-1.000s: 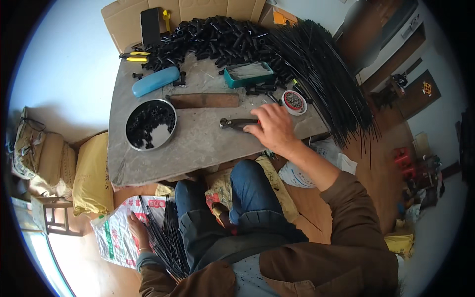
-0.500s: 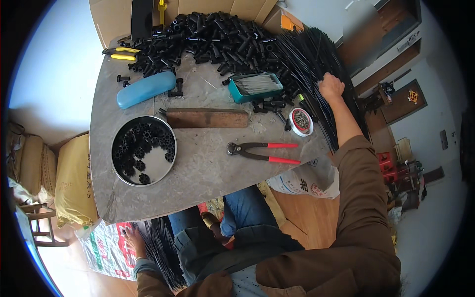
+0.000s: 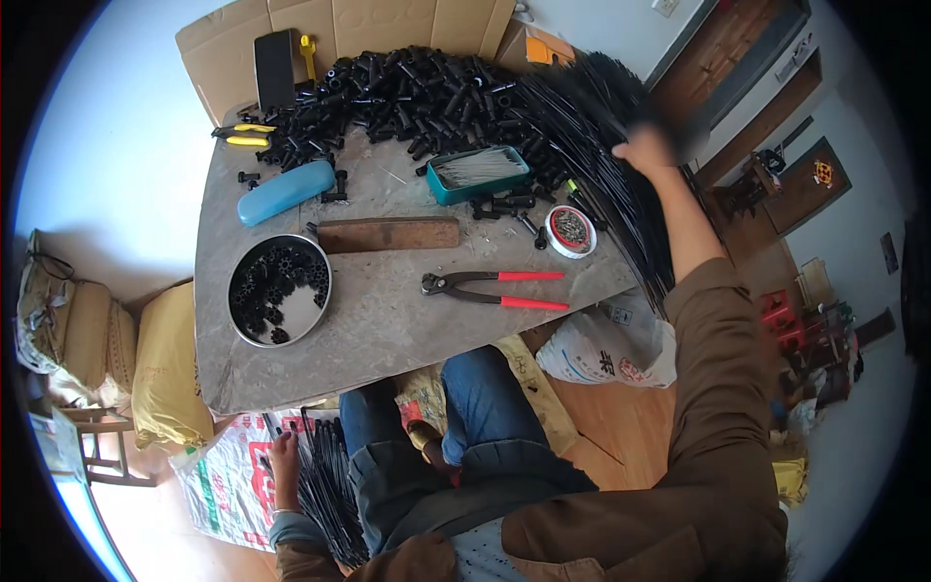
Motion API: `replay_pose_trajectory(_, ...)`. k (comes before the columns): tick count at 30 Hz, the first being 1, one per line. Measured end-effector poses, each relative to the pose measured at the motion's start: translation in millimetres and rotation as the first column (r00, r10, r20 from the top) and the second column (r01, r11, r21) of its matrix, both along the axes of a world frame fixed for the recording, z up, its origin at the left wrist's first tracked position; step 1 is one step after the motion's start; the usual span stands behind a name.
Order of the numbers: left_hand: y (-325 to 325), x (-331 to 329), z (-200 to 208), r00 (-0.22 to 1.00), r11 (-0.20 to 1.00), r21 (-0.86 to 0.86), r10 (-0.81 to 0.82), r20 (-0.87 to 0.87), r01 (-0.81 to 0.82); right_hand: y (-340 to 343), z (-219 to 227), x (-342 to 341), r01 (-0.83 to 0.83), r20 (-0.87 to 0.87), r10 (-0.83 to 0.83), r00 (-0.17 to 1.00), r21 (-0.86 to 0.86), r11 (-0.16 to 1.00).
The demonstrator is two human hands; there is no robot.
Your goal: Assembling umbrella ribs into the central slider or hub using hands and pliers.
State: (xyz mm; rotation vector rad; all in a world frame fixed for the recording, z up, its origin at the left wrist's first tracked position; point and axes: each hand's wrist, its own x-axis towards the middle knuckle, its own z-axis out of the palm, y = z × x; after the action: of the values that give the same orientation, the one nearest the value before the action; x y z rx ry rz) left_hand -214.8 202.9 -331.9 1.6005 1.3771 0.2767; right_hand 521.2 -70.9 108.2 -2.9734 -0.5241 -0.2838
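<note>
My right hand (image 3: 652, 153) is raised at the far right, over a big sheaf of long thin black rods (image 3: 606, 126) on the table. Its thumb sticks out to the left; a blur covers its fingers, so its grip cannot be read. Down at the lower left, my left hand (image 3: 283, 464) is beside the table's front edge, fingers pointing up and closed. A thin dark piece shows by its fingertips, too small to name. Right beside that hand lies another bundle of black rods (image 3: 330, 475), next to my leg.
On the grey table (image 3: 388, 330) are heaped black tubular parts (image 3: 417, 97), a round pan (image 3: 233, 315) of black pieces, red-handled pincers (image 3: 495, 289), a wooden block (image 3: 388, 233), a green tin (image 3: 478, 175) of thin pins, a blue case (image 3: 284, 192) and a small tub (image 3: 570, 233).
My left hand has risen toward the table edge, with its fingers now pointing up. My right hand remains by the large sheaf, its fingers now blurred. The whole view has shifted slightly.
</note>
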Motion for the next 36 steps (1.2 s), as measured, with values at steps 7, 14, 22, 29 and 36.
replay_pose_trajectory(7,-19.6,-5.1,51.3,0.992,0.99,0.072,-0.122,-0.015,0.122,-6.5,-15.2,-17.7,0.163,0.064,-0.157,0.986,-0.098,0.982)
replay_pose_trajectory(14,-15.1,-15.2,41.7,0.994,0.994,-0.035,-0.108,-0.016,0.108,-4.7,37.9,-13.8,0.094,0.219,-0.041,0.975,-0.237,0.967)
replay_pose_trajectory(22,-57.7,46.6,166.2,0.803,0.767,0.256,-0.591,-0.075,0.588,-8.0,147.3,-34.2,-0.159,0.427,0.135,0.894,0.023,0.987)
replay_pose_trajectory(29,-136.3,193.5,376.2,0.344,0.535,0.021,-0.572,0.745,0.844,37.9,155.4,-199.7,-0.507,-0.161,0.621,0.767,0.441,0.741)
replay_pose_trajectory(36,-185.5,297.4,474.9,0.281,0.811,-0.191,0.034,0.959,0.554,28.8,80.4,-329.1,-0.779,-0.044,0.926,0.374,0.527,0.34)
